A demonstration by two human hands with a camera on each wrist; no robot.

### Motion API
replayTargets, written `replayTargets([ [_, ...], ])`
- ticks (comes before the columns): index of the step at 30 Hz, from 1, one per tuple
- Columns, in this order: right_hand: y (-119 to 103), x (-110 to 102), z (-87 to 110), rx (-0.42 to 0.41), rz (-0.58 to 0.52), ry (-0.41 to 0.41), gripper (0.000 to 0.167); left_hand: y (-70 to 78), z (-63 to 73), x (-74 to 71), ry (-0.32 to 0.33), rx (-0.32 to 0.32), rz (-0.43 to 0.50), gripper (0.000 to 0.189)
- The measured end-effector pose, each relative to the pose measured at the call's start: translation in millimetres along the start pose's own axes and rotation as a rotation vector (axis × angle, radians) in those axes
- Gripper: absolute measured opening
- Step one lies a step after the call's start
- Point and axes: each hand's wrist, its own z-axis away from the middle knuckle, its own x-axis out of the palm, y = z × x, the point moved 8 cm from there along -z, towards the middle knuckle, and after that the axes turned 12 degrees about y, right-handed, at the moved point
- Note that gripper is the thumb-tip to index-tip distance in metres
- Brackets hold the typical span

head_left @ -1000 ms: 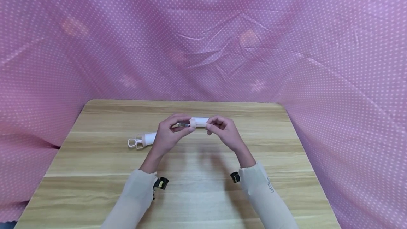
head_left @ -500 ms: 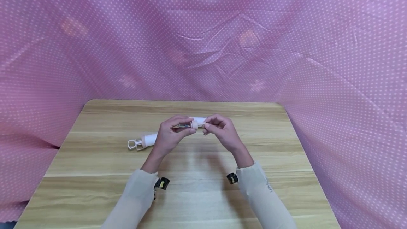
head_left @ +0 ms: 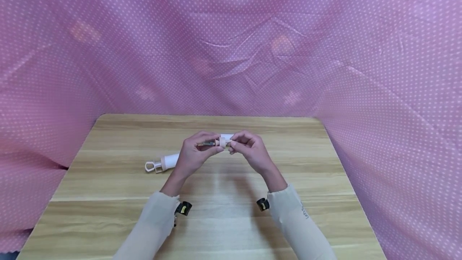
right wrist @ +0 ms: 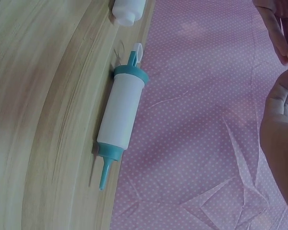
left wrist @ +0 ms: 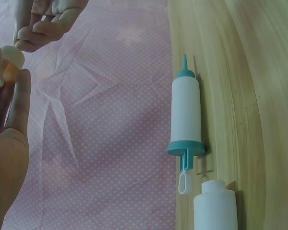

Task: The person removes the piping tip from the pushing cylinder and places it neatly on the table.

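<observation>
My left hand (head_left: 193,151) holds a small peach nozzle cap (head_left: 221,142) between thumb and fingers. From the other side, my right hand (head_left: 252,151) pinches its slim pale end. In the left wrist view the cap (left wrist: 12,60) shows a cream rim and an orange side, with the right fingertips just beyond. Behind the hands lies a white syringe (right wrist: 119,110) with teal ends, a pointed nozzle and a white loop handle. A second white syringe (head_left: 169,160) with a peach collar lies by the left wrist; its bare neck (left wrist: 213,186) has no nozzle on it.
The wood-grain table (head_left: 231,220) carries both syringes. Pink dotted cloth (head_left: 231,51) hangs behind the far edge and down both sides. Dark wrist straps (head_left: 185,208) sit at the sleeve cuffs.
My right hand has shifted slightly left, its fingertips closer to the cap. The cap has moved slightly right in the left hand. Both syringes on the table stay put.
</observation>
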Motion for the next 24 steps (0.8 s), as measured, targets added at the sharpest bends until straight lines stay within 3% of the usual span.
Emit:
replayTargets([
  [24,7.3,3.1,-5.1,-0.015,0.096,0.019,0.016,-8.9,-3.5,-0.3,0.01,-0.004,-0.026,0.035],
])
